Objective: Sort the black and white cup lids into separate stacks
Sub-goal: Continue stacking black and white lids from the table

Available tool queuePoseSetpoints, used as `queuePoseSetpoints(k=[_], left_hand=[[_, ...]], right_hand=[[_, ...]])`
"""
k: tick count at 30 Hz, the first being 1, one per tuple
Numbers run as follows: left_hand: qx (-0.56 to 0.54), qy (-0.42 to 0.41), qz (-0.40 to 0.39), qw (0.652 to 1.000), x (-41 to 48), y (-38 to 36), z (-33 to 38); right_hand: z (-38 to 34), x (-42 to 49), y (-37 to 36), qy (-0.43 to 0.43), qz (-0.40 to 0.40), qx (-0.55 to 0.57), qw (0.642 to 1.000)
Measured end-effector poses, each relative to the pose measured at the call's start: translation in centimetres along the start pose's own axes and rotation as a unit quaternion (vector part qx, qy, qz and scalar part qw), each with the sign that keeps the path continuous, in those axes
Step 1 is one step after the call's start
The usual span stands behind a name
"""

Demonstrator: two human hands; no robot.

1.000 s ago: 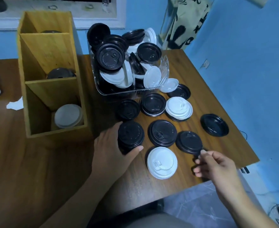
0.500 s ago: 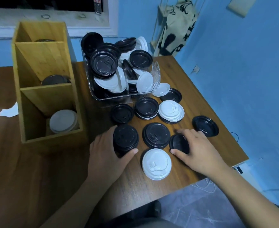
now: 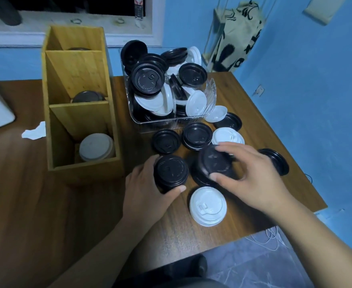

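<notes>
My left hand [image 3: 148,190] curls round a short stack of black lids [image 3: 171,170] on the wooden table. My right hand [image 3: 252,173] pinches a single black lid [image 3: 214,161] between thumb and fingers, held just above another black lid [image 3: 200,176] lying flat. A white lid [image 3: 208,205] lies near the front edge. More black lids [image 3: 197,135] and a small white stack [image 3: 226,135] lie behind. A clear bin [image 3: 210,96] holds several mixed black and white lids.
A three-slot wooden organiser [image 3: 77,104] stands at the left, with white lids [image 3: 96,146] in the front slot and dark lids [image 3: 87,97] in the middle one. One black lid [image 3: 274,161] lies near the table's right edge. Paper scrap [image 3: 33,132] lies left.
My right hand picked up the black lid from the front right and carried it left, over the flat black lid. My left hand stayed on its stack.
</notes>
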State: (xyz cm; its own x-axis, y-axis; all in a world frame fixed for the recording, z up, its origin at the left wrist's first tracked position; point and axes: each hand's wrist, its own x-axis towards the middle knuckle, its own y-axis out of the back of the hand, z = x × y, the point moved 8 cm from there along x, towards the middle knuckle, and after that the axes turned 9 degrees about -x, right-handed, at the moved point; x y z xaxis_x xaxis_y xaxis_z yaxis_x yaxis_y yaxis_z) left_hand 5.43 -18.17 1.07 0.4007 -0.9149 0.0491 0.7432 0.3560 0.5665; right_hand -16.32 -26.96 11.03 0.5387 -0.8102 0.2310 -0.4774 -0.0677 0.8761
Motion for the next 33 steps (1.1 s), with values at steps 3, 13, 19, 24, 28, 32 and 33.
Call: queuePoseSetpoints(k=[3, 13, 19, 24, 28, 32, 33], left_hand=[[0.002, -0.015, 0.002, 1.0, 0.0, 0.0, 0.4], [-0.005, -0.021, -0.014, 1.0, 0.1, -0.2, 0.4], [-0.008, -0.037, -0.006, 0.999, 0.1, 0.0, 0.8], [-0.026, -0.039, -0.002, 0.999, 0.0, 0.1, 0.4], [-0.011, -0.027, 0.002, 1.0, -0.1, 0.1, 0.1], [-0.008, -0.029, 0.001, 1.0, -0.1, 0.0, 0.1], [-0.008, -0.028, 0.0, 1.0, -0.1, 0.0, 0.0]], right_hand=[[-4.1, 2.1, -3.4, 0.107, -0.073, -0.002, 0.992], [-6.1, 4.3, -8.6, 0.146, -0.215, -0.057, 0.964], [-6.7, 4.8, -9.1, 0.168, -0.238, -0.127, 0.948], [-6.1, 5.1, -8.3, 0.161, -0.239, -0.043, 0.957], [-1.0, 7.9, -5.5, 0.029, -0.08, -0.111, 0.99], [1.5, 9.1, -7.3, -0.03, -0.107, -0.161, 0.981], [1.5, 9.2, -7.4, -0.032, -0.102, -0.135, 0.985]])
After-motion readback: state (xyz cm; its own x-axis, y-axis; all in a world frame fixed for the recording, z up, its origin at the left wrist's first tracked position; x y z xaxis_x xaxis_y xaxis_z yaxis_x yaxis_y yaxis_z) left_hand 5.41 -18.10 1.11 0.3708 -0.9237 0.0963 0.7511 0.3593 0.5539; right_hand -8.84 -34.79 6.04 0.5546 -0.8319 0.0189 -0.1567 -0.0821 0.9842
